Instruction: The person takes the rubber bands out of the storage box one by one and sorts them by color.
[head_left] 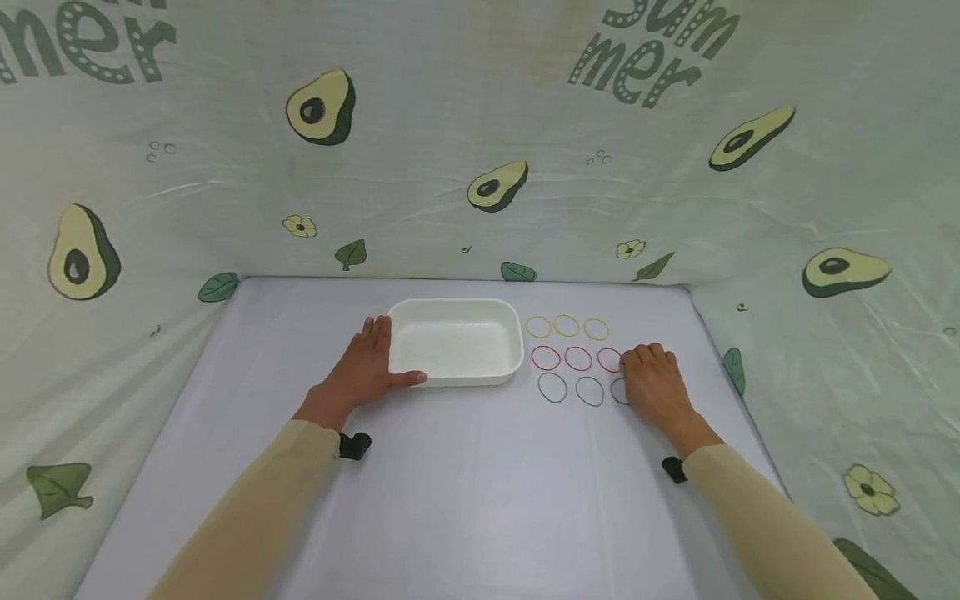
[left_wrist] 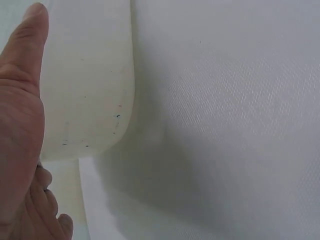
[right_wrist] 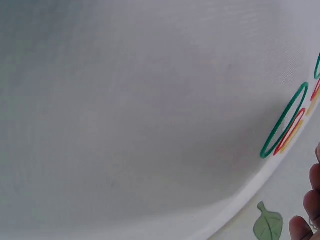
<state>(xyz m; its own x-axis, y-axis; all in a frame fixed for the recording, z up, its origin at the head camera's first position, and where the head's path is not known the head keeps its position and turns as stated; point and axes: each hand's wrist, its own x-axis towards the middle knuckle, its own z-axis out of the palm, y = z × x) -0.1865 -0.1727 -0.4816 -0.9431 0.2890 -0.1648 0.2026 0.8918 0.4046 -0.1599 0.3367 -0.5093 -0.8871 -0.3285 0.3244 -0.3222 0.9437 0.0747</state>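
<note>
A white rectangular tray (head_left: 456, 377) stands on the table. My left hand (head_left: 366, 367) is at its left end, fingers straight along the side and thumb stretched along the front. The left wrist view shows that thumb (left_wrist: 25, 47) beside the tray wall (left_wrist: 90, 95). Thin rubber bands lie flat right of the tray in three rows: yellow bands (head_left: 566, 315) at the back, red bands (head_left: 577, 347) in the middle, green bands (head_left: 589, 377) in front. My right hand (head_left: 656, 383) rests loosely bent at the rows' right end, partly covering the last green band.
A white cloth (head_left: 480, 483) covers the table. Behind and beside it hangs a pale curtain (head_left: 420, 125) printed with avocados and leaves. Black straps (head_left: 355, 446) sit on both wrists.
</note>
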